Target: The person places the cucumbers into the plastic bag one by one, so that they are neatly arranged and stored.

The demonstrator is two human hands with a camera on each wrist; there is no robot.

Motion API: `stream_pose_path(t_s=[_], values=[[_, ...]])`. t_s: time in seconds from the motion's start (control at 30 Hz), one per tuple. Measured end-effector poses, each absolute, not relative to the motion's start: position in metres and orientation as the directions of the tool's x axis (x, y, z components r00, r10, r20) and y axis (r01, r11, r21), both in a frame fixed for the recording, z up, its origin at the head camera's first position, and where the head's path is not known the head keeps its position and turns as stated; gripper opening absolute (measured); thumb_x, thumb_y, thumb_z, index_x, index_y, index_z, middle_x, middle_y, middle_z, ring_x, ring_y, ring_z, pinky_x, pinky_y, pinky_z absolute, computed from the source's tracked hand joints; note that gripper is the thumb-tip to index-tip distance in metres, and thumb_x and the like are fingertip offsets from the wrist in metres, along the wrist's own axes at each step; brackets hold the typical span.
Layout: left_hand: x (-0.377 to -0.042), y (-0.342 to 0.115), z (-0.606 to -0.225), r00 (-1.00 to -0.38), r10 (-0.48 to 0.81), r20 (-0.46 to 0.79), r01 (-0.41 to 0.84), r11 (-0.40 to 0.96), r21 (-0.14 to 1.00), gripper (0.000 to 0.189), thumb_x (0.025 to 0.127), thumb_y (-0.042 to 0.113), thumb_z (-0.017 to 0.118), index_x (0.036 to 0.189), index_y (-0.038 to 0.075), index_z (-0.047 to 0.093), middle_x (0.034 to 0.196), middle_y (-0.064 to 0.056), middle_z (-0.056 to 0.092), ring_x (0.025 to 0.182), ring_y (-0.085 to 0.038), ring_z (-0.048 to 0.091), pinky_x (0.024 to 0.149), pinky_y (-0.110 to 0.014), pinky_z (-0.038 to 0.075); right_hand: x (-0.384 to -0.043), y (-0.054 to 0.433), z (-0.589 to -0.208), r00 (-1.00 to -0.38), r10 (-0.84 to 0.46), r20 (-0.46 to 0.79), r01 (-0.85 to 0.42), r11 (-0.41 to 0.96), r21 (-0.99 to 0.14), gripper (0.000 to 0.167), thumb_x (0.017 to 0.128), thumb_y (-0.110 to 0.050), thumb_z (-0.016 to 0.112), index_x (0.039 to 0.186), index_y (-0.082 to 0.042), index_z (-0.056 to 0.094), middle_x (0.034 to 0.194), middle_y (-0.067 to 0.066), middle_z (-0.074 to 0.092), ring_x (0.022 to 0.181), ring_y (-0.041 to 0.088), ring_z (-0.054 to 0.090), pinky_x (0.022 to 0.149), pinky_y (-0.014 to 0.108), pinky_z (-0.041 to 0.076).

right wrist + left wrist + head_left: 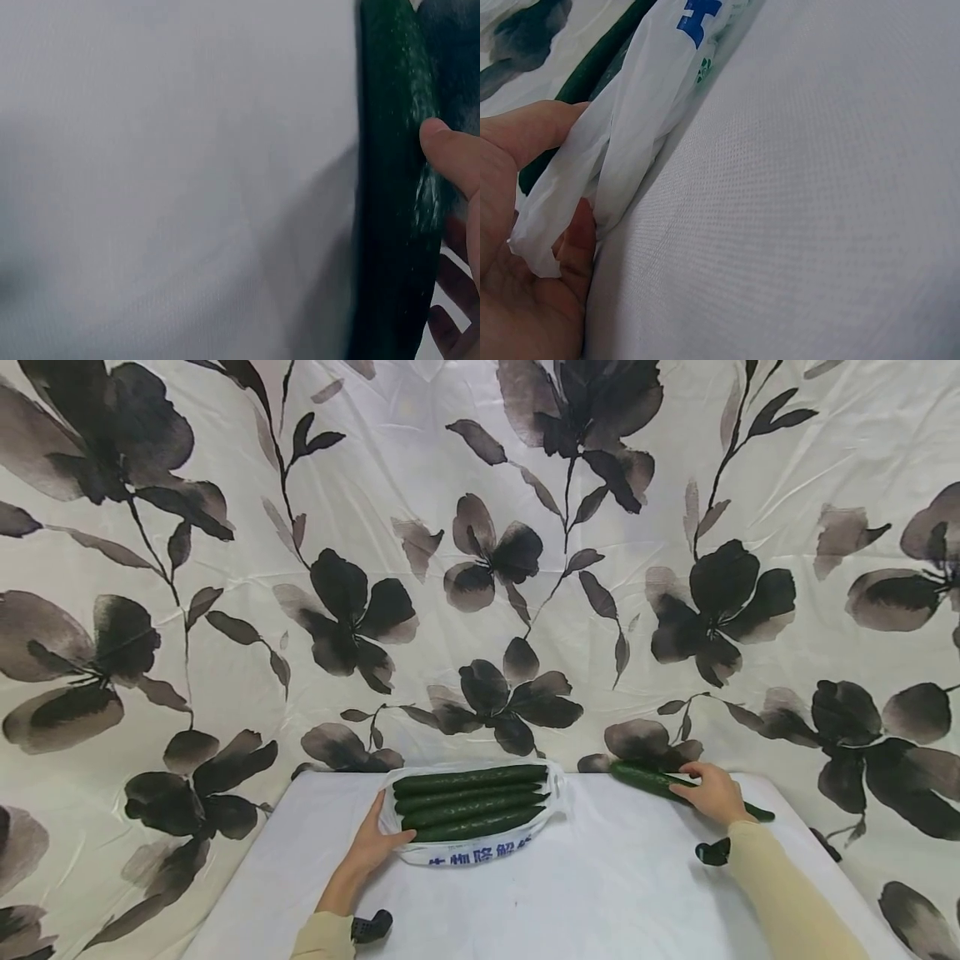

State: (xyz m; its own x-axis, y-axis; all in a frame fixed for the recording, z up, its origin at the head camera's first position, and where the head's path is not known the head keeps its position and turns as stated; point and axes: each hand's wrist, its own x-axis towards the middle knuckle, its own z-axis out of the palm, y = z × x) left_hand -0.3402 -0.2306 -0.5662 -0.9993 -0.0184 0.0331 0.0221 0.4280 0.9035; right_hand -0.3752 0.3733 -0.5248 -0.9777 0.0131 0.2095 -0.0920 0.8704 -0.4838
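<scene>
Several long green cucumbers (472, 800) lie side by side in a white plastic bag (480, 853) with blue printing. My left hand (375, 837) grips the bag's left end, thumb over its near edge. Close up in the left wrist view, the thumb (544, 127) lies against the bag beside a cucumber, and bent fingers hold the crumpled plastic. At the table's far right, a single cucumber (648, 779) lies slanted. My right hand (712, 795) holds it around the middle. The right wrist view has the thumb on this cucumber (397, 180), with the other fingers partly hidden behind it.
A white cloth covers the table (585, 893), whose far edge runs just behind the bag and the single cucumber. Behind it hangs a white curtain (420, 693) with dark flowers. Black devices (372, 927) are worn at both wrists.
</scene>
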Motion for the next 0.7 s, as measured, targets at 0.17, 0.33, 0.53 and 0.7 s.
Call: stream_pose_path(t_s=[0.17, 0.33, 0.53, 0.7], values=[[-0.34, -0.229, -0.567, -0.999, -0.02, 0.04, 0.028, 0.431, 0.902, 0.107, 0.077, 0.015, 0.082, 0.156, 0.004, 0.009, 0.158, -0.024, 0.013, 0.144, -0.043, 0.01, 0.114, -0.058, 0.013, -0.373, 0.383, -0.53, -0.986, 0.041, 0.162, -0.045, 0.87, -0.491, 0.057, 0.086, -0.04, 0.072, 0.121, 0.004, 0.061, 0.115, 0.028, 0.061, 0.104, 0.046, 0.055, 0.08, 0.063, 0.036], [-0.342, -0.229, -0.567, -0.999, -0.022, 0.049, 0.034, 0.428, 0.903, 0.107, 0.077, 0.014, 0.082, 0.156, 0.004, 0.01, 0.158, -0.024, 0.014, 0.143, -0.043, 0.011, 0.114, -0.058, 0.014, -0.374, 0.389, -0.536, -0.994, 0.047, 0.103, -0.017, 0.84, -0.543, 0.065, 0.085, -0.045, 0.072, 0.126, 0.004, 0.059, 0.12, 0.032, 0.057, 0.109, 0.048, 0.052, 0.087, 0.067, 0.036], [-0.341, -0.229, -0.567, -0.998, -0.02, 0.057, 0.043, 0.424, 0.905, 0.107, 0.077, 0.014, 0.082, 0.156, 0.004, 0.011, 0.158, -0.023, 0.014, 0.144, -0.043, 0.011, 0.114, -0.057, 0.015, -0.378, 0.394, -0.538, -0.998, 0.021, 0.055, -0.014, 0.827, -0.562, 0.067, 0.085, -0.047, 0.071, 0.128, 0.002, 0.058, 0.128, 0.035, 0.051, 0.115, 0.052, 0.047, 0.089, 0.072, 0.03], [-0.34, -0.229, -0.567, -0.998, -0.031, 0.063, 0.045, 0.421, 0.906, 0.106, 0.076, 0.013, 0.083, 0.155, 0.004, 0.013, 0.157, -0.024, 0.016, 0.143, -0.044, 0.013, 0.113, -0.058, 0.014, -0.382, 0.394, -0.539, -1.0, -0.021, 0.022, -0.03, 0.823, -0.567, 0.064, 0.082, -0.042, 0.077, 0.129, -0.002, 0.059, 0.123, 0.031, 0.055, 0.108, 0.048, 0.051, 0.083, 0.068, 0.032]])
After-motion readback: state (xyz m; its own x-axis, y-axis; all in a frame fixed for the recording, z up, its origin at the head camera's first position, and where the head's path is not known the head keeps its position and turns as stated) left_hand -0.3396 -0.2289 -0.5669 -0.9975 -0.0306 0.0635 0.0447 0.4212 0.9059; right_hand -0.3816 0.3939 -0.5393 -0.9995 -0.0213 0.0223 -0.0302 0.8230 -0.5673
